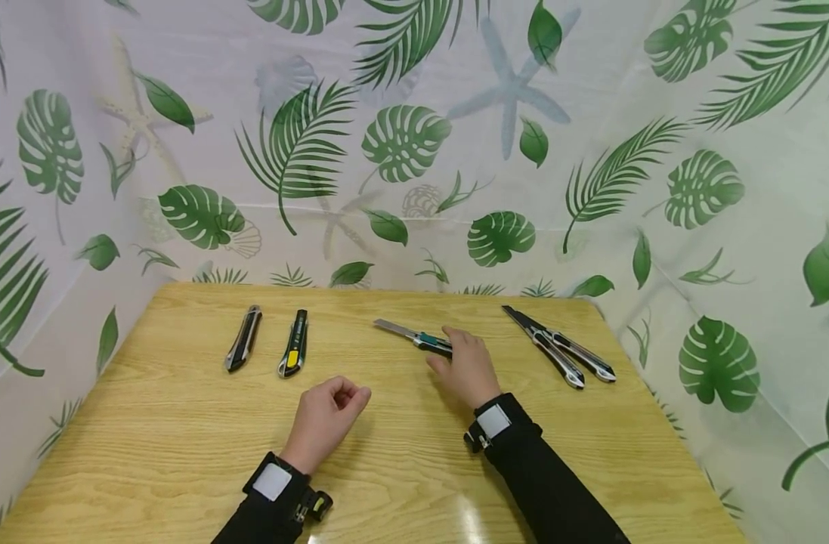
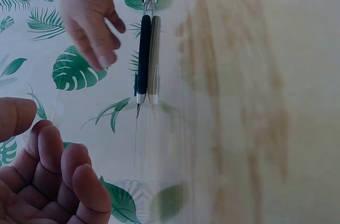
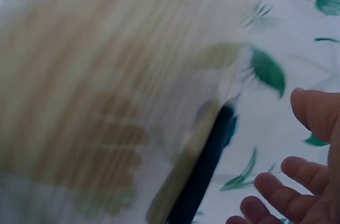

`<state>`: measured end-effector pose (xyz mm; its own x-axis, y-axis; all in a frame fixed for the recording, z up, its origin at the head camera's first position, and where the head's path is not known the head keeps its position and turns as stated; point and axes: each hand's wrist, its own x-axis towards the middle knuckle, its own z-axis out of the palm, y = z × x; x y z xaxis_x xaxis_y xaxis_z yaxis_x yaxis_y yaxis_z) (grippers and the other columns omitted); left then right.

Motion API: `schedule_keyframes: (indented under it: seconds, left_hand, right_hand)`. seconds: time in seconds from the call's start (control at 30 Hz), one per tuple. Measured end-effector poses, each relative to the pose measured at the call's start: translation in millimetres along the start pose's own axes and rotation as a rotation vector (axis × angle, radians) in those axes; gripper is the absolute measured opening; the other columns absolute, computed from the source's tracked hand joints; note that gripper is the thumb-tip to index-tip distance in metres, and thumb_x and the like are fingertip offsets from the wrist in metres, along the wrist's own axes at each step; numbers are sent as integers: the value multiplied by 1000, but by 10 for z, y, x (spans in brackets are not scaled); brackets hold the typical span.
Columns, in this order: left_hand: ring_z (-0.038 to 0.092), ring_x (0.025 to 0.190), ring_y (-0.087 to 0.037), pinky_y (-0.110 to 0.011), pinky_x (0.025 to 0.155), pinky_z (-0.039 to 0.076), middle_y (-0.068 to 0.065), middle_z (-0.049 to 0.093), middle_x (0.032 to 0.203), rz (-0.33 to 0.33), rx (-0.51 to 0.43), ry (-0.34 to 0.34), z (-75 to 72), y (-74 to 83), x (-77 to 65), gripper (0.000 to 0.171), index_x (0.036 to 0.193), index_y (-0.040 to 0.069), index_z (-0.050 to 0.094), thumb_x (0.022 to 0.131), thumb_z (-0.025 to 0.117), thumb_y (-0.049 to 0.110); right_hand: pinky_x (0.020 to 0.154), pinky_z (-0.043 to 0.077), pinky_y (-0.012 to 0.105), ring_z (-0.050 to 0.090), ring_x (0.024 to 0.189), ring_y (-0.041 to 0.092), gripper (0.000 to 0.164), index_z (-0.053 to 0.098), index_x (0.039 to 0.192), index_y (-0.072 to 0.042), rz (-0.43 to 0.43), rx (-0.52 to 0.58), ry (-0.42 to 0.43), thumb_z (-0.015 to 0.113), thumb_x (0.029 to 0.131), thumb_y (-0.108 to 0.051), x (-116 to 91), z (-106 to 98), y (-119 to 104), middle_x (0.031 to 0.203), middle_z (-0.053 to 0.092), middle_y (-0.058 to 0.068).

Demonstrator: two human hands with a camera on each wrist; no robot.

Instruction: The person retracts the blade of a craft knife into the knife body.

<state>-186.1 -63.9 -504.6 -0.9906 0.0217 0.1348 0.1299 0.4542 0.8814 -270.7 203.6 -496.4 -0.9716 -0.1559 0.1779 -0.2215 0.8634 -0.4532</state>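
the right hand (image 1: 467, 370), fingers loosely spread and holding nothing, hung just above the handle of a teal-marked knife (image 1: 437, 344), which lay blade out mid-desk (image 1: 400, 468). the left hand (image 1: 322, 421), loosely curled, was empty. two knives (image 1: 294, 344) lay at left; an overlapping pair (image 1: 553, 357) lay at right.
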Motion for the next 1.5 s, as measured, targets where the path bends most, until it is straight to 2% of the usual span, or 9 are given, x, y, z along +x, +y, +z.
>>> schedule_keyframes:
  seconds: [0.23,0.4,0.6,0.8,0.9,1.07,1.3,1.43,1.5]
  left_hand:
    - [57,74,-13,-27,70,46,1,66,78,-7,-9,2,9,-17,3,21,89,15,73,102,75,31]
    - [57,74,-14,-27,70,46,1,66,78,-11,-11,0,4,-7,10,22,89,14,73,103,75,32]
    - [57,74,-14,-27,71,46,1,66,78,-8,-7,8,20,-17,14,22,89,14,73,103,75,32]
    - [56,74,-14,-26,70,46,0,66,78,-12,-14,6,20,-9,11,22,89,14,73,103,75,31]
    - [56,74,-14,-26,70,45,0,66,79,-19,-16,6,14,2,6,22,90,14,73,103,75,31]
    - [57,75,-14,-26,71,46,0,67,80,-19,-19,6,6,11,8,21,91,14,74,103,74,31]
    - [60,78,-13,-25,71,49,0,71,86,-4,-57,12,-6,23,6,20,100,14,77,104,73,33]
    - [64,86,-12,-23,75,52,-1,75,97,7,-149,21,-12,61,-14,26,114,15,78,104,72,39]
    - [68,91,-12,-23,78,55,-5,78,106,14,-227,23,-25,84,-21,30,122,15,77,104,71,39]
  right_hand:
    - [120,40,62,49,145,51,71,49,157,0,86,-206,-123,69,104,-43,151,59,124,156,55,28]
    - [115,46,61,56,139,49,63,57,152,-1,124,-296,-136,71,104,-40,219,65,82,150,61,25]
    - [100,57,54,69,115,43,46,68,137,0,166,-314,-164,76,101,-29,278,18,53,127,71,24]
    - [83,58,48,71,94,37,34,73,123,3,166,-301,-170,74,103,-24,267,1,52,108,74,21]
    - [73,54,41,68,82,31,30,74,120,3,148,-230,-154,72,103,-21,212,-30,20,99,73,19]
    - [67,40,32,55,73,22,27,73,120,0,128,46,-116,68,106,-22,86,-107,-74,91,69,13]
    - [76,51,33,65,88,19,39,68,140,-9,110,454,-71,66,108,-33,-194,-256,-296,111,73,9]
    - [77,53,31,67,92,20,41,65,144,-11,25,619,-97,66,109,-33,-351,-269,-455,116,74,12]
    - [75,54,29,68,93,22,41,64,145,-11,-20,670,-126,66,109,-31,-426,-248,-538,116,74,14]
